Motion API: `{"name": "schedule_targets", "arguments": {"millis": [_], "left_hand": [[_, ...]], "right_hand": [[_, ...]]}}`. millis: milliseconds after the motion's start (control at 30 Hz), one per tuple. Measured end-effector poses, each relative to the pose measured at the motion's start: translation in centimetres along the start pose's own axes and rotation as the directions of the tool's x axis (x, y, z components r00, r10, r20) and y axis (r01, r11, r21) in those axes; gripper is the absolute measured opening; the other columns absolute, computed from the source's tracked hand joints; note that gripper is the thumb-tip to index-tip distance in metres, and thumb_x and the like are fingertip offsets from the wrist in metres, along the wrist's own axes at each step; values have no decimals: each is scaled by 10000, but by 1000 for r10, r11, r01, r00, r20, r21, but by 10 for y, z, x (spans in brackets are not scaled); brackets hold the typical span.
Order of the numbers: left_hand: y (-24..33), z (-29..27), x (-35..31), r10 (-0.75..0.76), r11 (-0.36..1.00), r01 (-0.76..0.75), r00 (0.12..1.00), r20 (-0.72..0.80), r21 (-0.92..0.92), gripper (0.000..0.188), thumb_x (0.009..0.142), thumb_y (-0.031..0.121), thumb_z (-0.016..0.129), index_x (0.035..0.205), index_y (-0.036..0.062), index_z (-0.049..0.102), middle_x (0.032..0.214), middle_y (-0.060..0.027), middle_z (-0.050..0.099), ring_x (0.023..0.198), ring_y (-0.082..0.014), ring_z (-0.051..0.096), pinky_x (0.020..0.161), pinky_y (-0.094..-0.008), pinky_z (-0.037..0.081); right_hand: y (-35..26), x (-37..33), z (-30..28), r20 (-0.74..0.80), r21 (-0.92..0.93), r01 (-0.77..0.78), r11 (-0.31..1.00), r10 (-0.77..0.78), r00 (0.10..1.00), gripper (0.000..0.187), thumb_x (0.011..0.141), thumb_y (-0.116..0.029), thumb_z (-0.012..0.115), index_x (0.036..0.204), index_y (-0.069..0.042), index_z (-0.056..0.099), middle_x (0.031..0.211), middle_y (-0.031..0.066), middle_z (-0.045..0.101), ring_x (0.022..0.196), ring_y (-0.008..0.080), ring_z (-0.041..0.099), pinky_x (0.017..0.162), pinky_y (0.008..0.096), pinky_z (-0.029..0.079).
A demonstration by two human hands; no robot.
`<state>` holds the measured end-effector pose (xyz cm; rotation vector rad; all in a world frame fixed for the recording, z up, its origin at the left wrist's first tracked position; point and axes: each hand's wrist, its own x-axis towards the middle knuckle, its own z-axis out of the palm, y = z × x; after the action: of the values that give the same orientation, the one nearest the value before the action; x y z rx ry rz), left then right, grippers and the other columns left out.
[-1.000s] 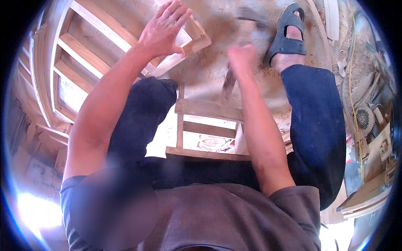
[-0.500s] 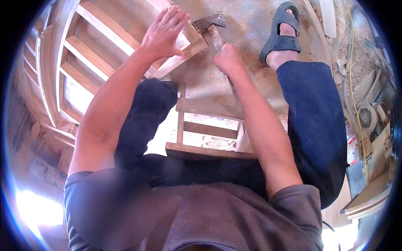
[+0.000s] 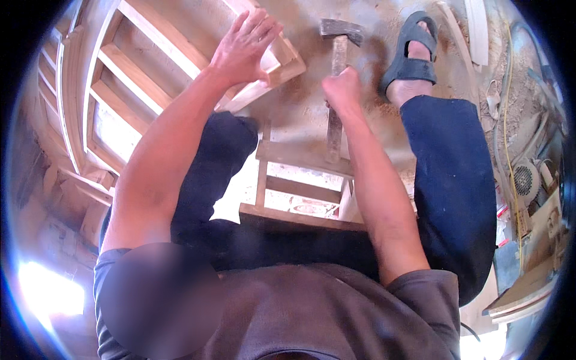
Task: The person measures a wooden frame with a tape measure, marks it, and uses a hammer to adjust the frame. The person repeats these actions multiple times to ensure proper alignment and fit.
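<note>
The left hand [image 3: 243, 45] is laid flat, fingers [image 3: 261, 24] spread and released, on the corner of a wooden frame [image 3: 150, 72] in the upper left of the frame. Nothing is gripped by it; the wood is only pressed.

The right hand [image 3: 342, 90], at upper centre, is clenched around the wooden handle of a hammer [image 3: 338, 54]. The metal hammer head is seen above the hand, near the top edge, just right of the frame corner and apart from it. The handle end extends below the fist.

A small wooden stool [image 3: 303, 192] is seen at centre, between the knees. A foot in a dark sandal [image 3: 414, 51] rests on the sawdust-covered floor [image 3: 300, 114] at upper right. A yellow cable [image 3: 507, 150] and a power tool [image 3: 528, 177] lie at the right edge.
</note>
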<state>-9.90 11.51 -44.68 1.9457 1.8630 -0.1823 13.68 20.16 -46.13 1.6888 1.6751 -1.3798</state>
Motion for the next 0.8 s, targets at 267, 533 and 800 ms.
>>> {"name": "schedule_targets", "arguments": {"millis": [267,533,800], "left_hand": [[-3,4,0,18,1000,-19,999,-47,-24,1190,480,543,875,1491,125,405,1506,-95,433,1479,-294,286,1244,-491,171],[-1,1,-5,10,999,-14,996,-86,-51,1149,434,447,895,1437,94,460,1456,-99,458,1463,-312,302,1231,-495,204],[6,0,2,25,998,-31,994,-108,-48,1163,438,443,898,1452,95,448,1473,-92,454,1458,-307,312,1232,-489,204]], "right_hand": [[6,8,-16,-61,47,-74,996,76,995,292,761,-105,621,1003,54,661,987,312,683,975,442,676,851,481,531],[16,4,8,108,-74,25,997,-17,994,251,756,-86,601,934,73,679,913,306,692,897,409,708,792,462,543],[-2,0,3,-124,193,-93,977,118,985,215,748,-119,624,837,73,662,893,288,698,907,403,709,810,478,537]]}}
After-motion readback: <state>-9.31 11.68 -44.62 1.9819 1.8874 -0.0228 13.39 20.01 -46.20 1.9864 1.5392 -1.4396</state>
